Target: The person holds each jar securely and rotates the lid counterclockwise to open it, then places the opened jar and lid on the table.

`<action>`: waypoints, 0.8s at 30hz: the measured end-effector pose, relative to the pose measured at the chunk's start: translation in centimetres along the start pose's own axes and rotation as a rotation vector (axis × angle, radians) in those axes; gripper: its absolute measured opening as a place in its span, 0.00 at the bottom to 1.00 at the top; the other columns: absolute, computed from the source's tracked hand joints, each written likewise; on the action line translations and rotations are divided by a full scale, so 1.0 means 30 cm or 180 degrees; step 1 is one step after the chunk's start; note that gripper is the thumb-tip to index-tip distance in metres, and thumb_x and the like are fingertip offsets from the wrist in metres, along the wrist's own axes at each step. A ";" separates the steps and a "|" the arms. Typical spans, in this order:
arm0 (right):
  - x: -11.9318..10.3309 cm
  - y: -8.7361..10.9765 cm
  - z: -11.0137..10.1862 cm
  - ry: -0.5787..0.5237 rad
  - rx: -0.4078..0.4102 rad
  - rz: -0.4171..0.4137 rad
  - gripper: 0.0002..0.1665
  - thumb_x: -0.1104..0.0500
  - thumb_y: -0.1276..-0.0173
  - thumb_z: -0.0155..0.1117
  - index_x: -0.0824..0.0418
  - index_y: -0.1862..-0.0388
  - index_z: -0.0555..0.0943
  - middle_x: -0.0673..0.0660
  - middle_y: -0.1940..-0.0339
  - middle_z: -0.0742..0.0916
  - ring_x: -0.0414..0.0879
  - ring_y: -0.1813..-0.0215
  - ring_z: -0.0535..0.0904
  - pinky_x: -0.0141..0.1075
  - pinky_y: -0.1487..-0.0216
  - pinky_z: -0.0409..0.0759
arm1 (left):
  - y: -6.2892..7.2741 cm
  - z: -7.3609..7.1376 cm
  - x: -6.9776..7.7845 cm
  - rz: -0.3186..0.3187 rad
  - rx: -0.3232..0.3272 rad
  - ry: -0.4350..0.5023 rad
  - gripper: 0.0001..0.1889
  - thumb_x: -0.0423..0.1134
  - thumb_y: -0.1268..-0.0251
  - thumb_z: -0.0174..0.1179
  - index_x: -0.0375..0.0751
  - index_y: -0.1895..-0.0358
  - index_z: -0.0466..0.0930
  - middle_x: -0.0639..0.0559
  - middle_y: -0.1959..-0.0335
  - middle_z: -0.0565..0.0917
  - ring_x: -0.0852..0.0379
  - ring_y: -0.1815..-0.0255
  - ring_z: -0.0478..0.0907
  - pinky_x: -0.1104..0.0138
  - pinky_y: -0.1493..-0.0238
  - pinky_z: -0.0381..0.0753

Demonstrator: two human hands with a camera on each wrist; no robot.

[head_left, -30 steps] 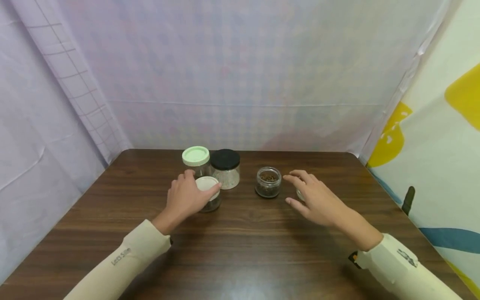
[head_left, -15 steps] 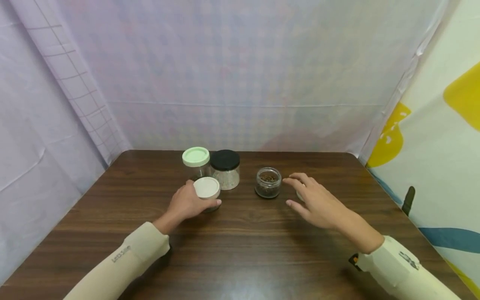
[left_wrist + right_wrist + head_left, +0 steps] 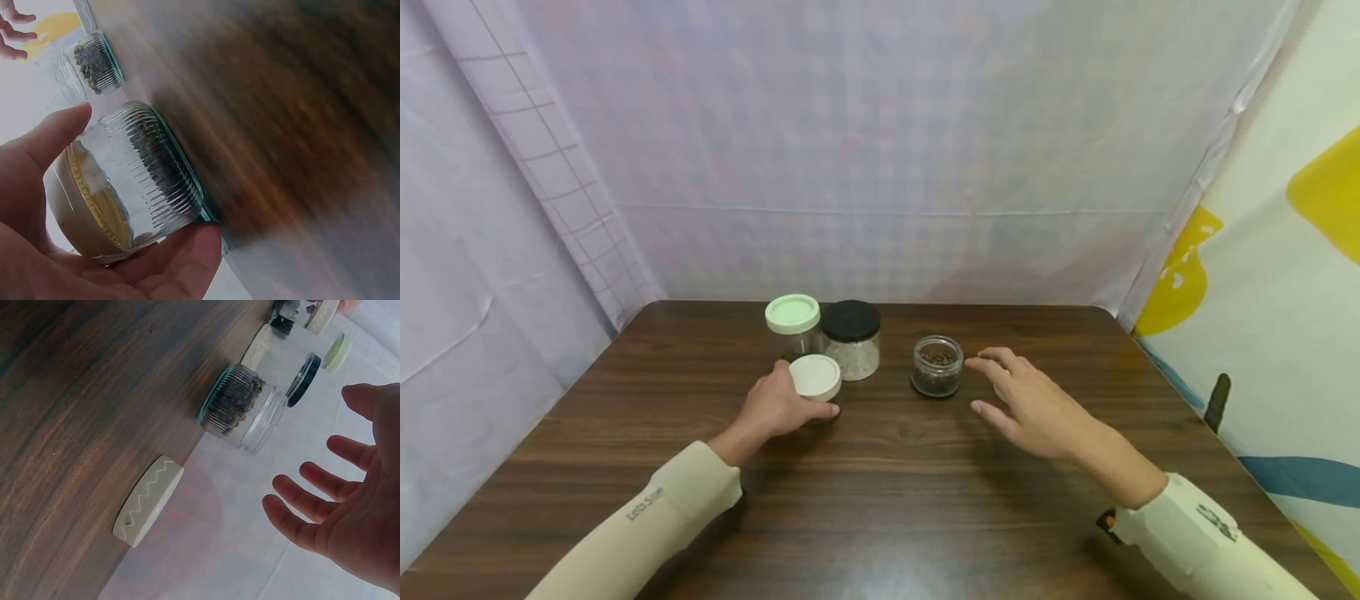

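My left hand (image 3: 772,406) grips a small ribbed glass jar (image 3: 150,169) with a white lid (image 3: 815,377). Thumb and fingers lie on opposite sides of it in the left wrist view, and dark contents show in its lower part. The jar stands on the table. My right hand (image 3: 1033,407) hovers with fingers spread, holding nothing, just right of a lidless glass jar (image 3: 936,368) part filled with dark brown bits. Beneath that hand, a loose cream lid (image 3: 148,501) with a wavy line rests on the table in the right wrist view; in the head view the hand mostly hides it.
Behind the left hand stand a jar with a pale green lid (image 3: 792,315) and a wider clear jar with a black lid (image 3: 851,322), close together. The brown wooden table (image 3: 895,508) ends at hanging cloth at the back and on both sides.
My left hand has slid down from over the white lid to the jar's sides, its thumb now lower. The right hand and the other jars have hardly moved.
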State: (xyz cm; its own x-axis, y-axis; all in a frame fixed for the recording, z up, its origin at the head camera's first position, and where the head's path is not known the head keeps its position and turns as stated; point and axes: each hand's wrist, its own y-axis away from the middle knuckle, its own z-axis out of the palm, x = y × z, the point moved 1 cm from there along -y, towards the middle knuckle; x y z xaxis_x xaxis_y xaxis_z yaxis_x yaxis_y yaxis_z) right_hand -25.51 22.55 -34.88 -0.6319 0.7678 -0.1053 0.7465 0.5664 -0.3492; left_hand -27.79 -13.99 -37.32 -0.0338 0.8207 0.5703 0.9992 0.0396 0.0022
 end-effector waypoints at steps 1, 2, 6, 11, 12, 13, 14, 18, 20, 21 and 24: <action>0.000 0.000 0.000 -0.0001 0.0007 -0.0003 0.34 0.45 0.24 0.61 0.56 0.25 0.68 0.61 0.30 0.72 0.51 0.49 0.78 0.51 0.47 0.79 | -0.001 0.000 0.000 0.0001 -0.0001 -0.0007 0.54 0.60 0.53 0.77 0.25 0.33 0.61 0.30 0.44 0.79 0.34 0.44 0.78 0.47 0.45 0.79; 0.000 0.001 -0.001 -0.0006 0.0008 -0.0002 0.34 0.45 0.24 0.61 0.56 0.25 0.68 0.61 0.30 0.72 0.51 0.50 0.78 0.51 0.47 0.79 | -0.002 0.000 0.000 0.0002 -0.0001 -0.0014 0.54 0.60 0.54 0.77 0.25 0.33 0.61 0.29 0.44 0.79 0.34 0.44 0.78 0.47 0.45 0.79; -0.001 0.002 -0.003 -0.0014 0.0023 -0.0023 0.34 0.44 0.25 0.61 0.56 0.26 0.68 0.62 0.30 0.73 0.53 0.47 0.79 0.53 0.45 0.79 | -0.004 -0.001 -0.002 0.0006 0.0020 -0.0031 0.55 0.60 0.56 0.78 0.25 0.34 0.61 0.29 0.45 0.79 0.34 0.46 0.79 0.48 0.46 0.79; 0.002 0.003 -0.009 -0.0015 0.0010 -0.0009 0.34 0.44 0.24 0.61 0.56 0.26 0.68 0.61 0.30 0.72 0.59 0.37 0.76 0.57 0.39 0.77 | -0.002 -0.002 -0.010 0.0096 0.0103 0.0033 0.52 0.59 0.57 0.79 0.28 0.36 0.64 0.31 0.46 0.80 0.36 0.48 0.80 0.48 0.49 0.80; 0.003 0.003 -0.010 -0.0018 0.0003 0.0001 0.34 0.44 0.24 0.61 0.56 0.25 0.68 0.61 0.30 0.72 0.59 0.35 0.76 0.58 0.38 0.76 | -0.001 -0.003 -0.009 0.0131 0.0134 0.0048 0.51 0.59 0.58 0.79 0.29 0.36 0.65 0.32 0.47 0.80 0.36 0.48 0.80 0.48 0.50 0.81; 0.003 0.003 -0.012 -0.0021 -0.0004 0.0007 0.34 0.44 0.24 0.60 0.55 0.25 0.68 0.61 0.30 0.72 0.59 0.34 0.75 0.58 0.38 0.76 | 0.001 -0.004 -0.008 0.0175 0.0174 0.0058 0.51 0.60 0.58 0.79 0.30 0.37 0.66 0.32 0.48 0.81 0.37 0.49 0.81 0.48 0.50 0.81; 0.004 0.002 -0.014 -0.0025 -0.0013 0.0012 0.34 0.44 0.24 0.60 0.55 0.25 0.67 0.60 0.30 0.72 0.60 0.34 0.75 0.58 0.37 0.75 | 0.002 -0.005 -0.005 0.0216 0.0219 0.0069 0.50 0.60 0.59 0.79 0.31 0.38 0.67 0.33 0.48 0.82 0.37 0.50 0.81 0.49 0.51 0.81; 0.004 -0.002 -0.022 -0.0057 -0.0007 0.0023 0.34 0.43 0.24 0.59 0.54 0.25 0.66 0.60 0.28 0.71 0.59 0.31 0.73 0.58 0.35 0.74 | 0.004 -0.014 0.020 0.0363 0.0432 0.0135 0.48 0.63 0.62 0.78 0.34 0.40 0.71 0.38 0.51 0.83 0.40 0.51 0.82 0.50 0.53 0.81; 0.002 -0.007 -0.035 -0.0100 -0.0003 0.0051 0.35 0.42 0.23 0.58 0.53 0.24 0.66 0.59 0.27 0.70 0.59 0.30 0.71 0.58 0.34 0.73 | 0.004 -0.020 0.040 0.0439 0.0517 0.0198 0.49 0.64 0.62 0.78 0.36 0.39 0.71 0.39 0.50 0.84 0.40 0.51 0.83 0.50 0.53 0.81; 0.000 -0.011 -0.043 -0.0123 0.0000 0.0076 0.35 0.41 0.23 0.57 0.53 0.24 0.65 0.59 0.27 0.70 0.58 0.29 0.70 0.58 0.34 0.73 | 0.005 -0.023 0.053 0.0472 0.0555 0.0240 0.49 0.64 0.62 0.78 0.36 0.39 0.71 0.40 0.50 0.84 0.40 0.50 0.83 0.49 0.52 0.81; -0.010 -0.027 -0.079 -0.0190 0.0046 0.0133 0.36 0.40 0.23 0.56 0.52 0.23 0.64 0.57 0.25 0.68 0.58 0.27 0.68 0.58 0.32 0.71 | 0.016 -0.027 0.095 0.0608 0.0676 0.0367 0.49 0.64 0.60 0.77 0.37 0.37 0.70 0.40 0.49 0.84 0.40 0.49 0.83 0.48 0.51 0.81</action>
State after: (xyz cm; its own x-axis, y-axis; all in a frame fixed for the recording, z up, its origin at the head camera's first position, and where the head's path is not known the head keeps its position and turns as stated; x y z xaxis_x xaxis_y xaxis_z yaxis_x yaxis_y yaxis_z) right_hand -25.41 22.57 -32.35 -0.6120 0.7712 -0.1753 0.7695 0.5296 -0.3568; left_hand -27.40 -12.10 -35.01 0.1689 0.7552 0.6334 0.9601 0.0191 -0.2789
